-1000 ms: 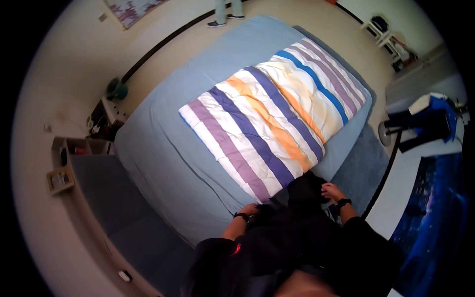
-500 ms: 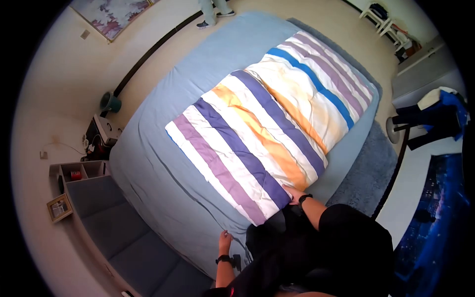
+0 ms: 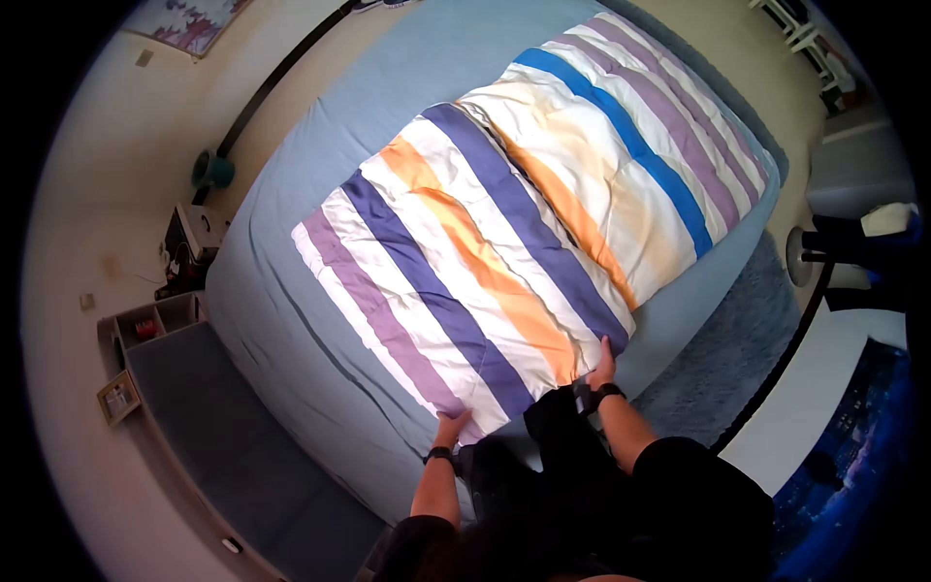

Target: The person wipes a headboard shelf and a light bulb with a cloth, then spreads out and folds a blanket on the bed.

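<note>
A striped quilt (image 3: 456, 242) in white, purple, navy, orange and blue lies folded over on a bed with a grey-blue sheet (image 3: 281, 320). My left hand (image 3: 453, 427) grips its near left corner, by the purple stripe, with the fingertips hidden in the cloth. Further right along the same near side, my right hand (image 3: 603, 365) holds the edge by a navy stripe, thumb on top and the other fingers mostly out of sight. A dark band circles each wrist. Between the two hands, the quilt's edge runs close to my legs.
A grey padded headboard (image 3: 242, 446) with a small shelf (image 3: 160, 325) borders the bed on the left. Past it stand a bedside cabinet (image 3: 199, 233) and a green bin (image 3: 212, 170). A grey rug (image 3: 727, 339) covers floor on the right. At the far end, someone's shoes (image 3: 383, 4) show.
My left hand has come from beside the quilt onto its near left corner and taken hold. The right hand has shifted along the edge to the navy stripe. The view has tilted.
</note>
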Available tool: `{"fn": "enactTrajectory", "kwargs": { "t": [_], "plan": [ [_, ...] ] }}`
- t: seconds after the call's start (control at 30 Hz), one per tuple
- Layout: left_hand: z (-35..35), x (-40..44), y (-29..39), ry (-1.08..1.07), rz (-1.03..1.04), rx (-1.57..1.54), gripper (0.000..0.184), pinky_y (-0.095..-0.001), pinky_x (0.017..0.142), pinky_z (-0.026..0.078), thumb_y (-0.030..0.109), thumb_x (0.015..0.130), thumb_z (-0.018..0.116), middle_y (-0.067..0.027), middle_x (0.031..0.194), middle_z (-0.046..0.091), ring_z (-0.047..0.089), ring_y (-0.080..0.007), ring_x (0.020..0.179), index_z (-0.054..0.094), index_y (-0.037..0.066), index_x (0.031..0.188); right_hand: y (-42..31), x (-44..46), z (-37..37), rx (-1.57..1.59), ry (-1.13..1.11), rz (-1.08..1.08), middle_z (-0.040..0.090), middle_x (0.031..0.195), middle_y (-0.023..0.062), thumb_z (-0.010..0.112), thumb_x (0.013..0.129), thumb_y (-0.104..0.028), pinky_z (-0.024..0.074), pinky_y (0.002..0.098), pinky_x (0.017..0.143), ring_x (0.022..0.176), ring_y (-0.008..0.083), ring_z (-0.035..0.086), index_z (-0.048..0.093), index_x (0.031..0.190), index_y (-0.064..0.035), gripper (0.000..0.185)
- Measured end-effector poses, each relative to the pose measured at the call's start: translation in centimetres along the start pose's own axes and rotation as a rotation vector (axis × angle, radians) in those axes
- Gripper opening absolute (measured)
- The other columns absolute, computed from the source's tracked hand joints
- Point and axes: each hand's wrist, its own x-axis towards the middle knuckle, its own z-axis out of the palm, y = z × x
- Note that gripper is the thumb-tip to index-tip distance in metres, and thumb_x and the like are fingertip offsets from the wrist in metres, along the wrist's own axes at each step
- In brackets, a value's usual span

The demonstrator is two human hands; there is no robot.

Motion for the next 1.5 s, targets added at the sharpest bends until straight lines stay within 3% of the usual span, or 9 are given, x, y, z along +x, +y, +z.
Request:
{"fn": "enactTrajectory", "kwargs": {
  "t": [0.23,0.43,0.53,0.8,0.83,1.1,1.23,1.43,1.5],
  "plan": [
    [7.2,-10.1,9.9,0.181,0.223,0.730,0.129,-0.0659,0.095,0.016,0.046,0.051,0.080,-0.0311,0.139,-0.007,0.000,-0.0412,0.132,-0.008,0.013,0.139,-10.9,-14.2,21.3,-0.135,-0.521,-0.125,0.057,0.103,0.0086,0.065,0.074,-0.009,0.0470,0.0305,0.080,0.092,0.0197,0.057,0.050,0.111,0.0006,0.041],
    [9.1,-11.4,13.7,0.789,0.763,0.693,0.106,-0.0599,0.097,0.021,0.036,0.062,0.075,-0.0272,0.141,0.006,0.018,-0.0397,0.129,0.007,0.011,0.140,-21.7,-34.0,34.3,-0.254,-1.156,-0.457,0.056,0.107,0.0083,0.065,0.075,-0.009,0.0428,0.0289,0.084,0.094,0.0156,0.055,0.050,0.113,0.0017,0.042],
    [9.4,-10.6,15.1,0.697,0.858,0.204,0.103,-0.0580,0.097,0.023,0.035,0.064,0.074,-0.0284,0.140,0.010,0.029,-0.0424,0.123,0.008,0.009,0.139,-26.1,-30.5,31.5,0.029,-0.988,-0.305,0.056,0.107,0.0090,0.054,0.086,-0.021,0.0446,0.0342,0.086,0.099,0.0202,0.055,0.048,0.114,0.0008,0.036],
    [10.4,-4.6,11.6,0.223,0.522,0.944,0.098,-0.0613,0.099,0.014,0.041,0.064,0.072,-0.0188,0.144,0.006,0.007,-0.0403,0.132,0.016,0.014,0.139,-21.2,-1.8,11.7,-0.459,-0.673,-0.261,0.052,0.118,0.0088,0.052,0.086,-0.036,0.0386,0.0340,0.092,0.107,0.0204,0.051,0.045,0.120,-0.0033,0.048],
    [10.6,-3.7,10.6,0.161,0.496,1.004,0.099,-0.0612,0.100,0.014,0.042,0.064,0.072,-0.0176,0.144,0.007,0.007,-0.0408,0.132,0.015,0.013,0.139,-20.3,4.3,7.5,-0.065,-0.528,0.340,0.047,0.121,0.0137,0.056,0.083,-0.013,0.0391,0.0358,0.092,0.110,0.0234,0.046,0.040,0.123,-0.0049,0.043],
    [10.0,-1.7,10.4,0.193,0.493,1.278,0.105,-0.0628,0.095,0.020,0.050,0.058,0.073,-0.0172,0.141,0.017,0.016,-0.0398,0.129,0.017,0.012,0.138,-2.4,-5.3,6.4,-0.918,-0.497,0.339,0.032,0.132,0.0066,0.063,0.075,-0.037,0.0383,0.0456,0.086,0.117,0.0291,0.035,0.035,0.126,-0.0146,0.062],
    [9.3,3.8,9.8,0.253,0.678,1.271,0.073,-0.0487,0.083,0.039,0.037,0.054,0.073,-0.0126,0.113,0.044,0.041,-0.0318,0.110,0.043,0.009,0.115,12.8,0.1,4.2,-1.809,-0.338,-0.557,0.018,0.129,0.0355,0.068,0.058,-0.062,0.0192,0.0459,0.101,0.121,0.0410,0.019,0.026,0.129,0.0085,0.108],
    [7.7,10.1,6.6,0.194,1.191,1.097,0.051,-0.0406,0.063,0.048,0.030,0.058,0.069,-0.0128,0.088,0.057,0.059,-0.0305,0.080,0.051,0.008,0.100,11.2,-5.7,7.8,-1.781,-0.187,-0.689,0.035,0.122,0.0318,0.070,0.060,-0.040,0.0367,0.0472,0.086,0.102,0.0425,0.041,0.050,0.100,0.0124,0.069],
    [6.5,9.1,6.6,0.053,1.159,1.053,0.049,-0.0402,0.063,0.048,0.031,0.060,0.067,-0.0114,0.088,0.058,0.059,-0.0303,0.079,0.051,0.009,0.101,12.4,-6.4,5.6,-1.628,-0.235,-1.215,0.035,0.120,0.0328,0.068,0.066,-0.035,0.0354,0.0471,0.090,0.106,0.0455,0.038,0.045,0.105,0.0135,0.066]
  ]
}}
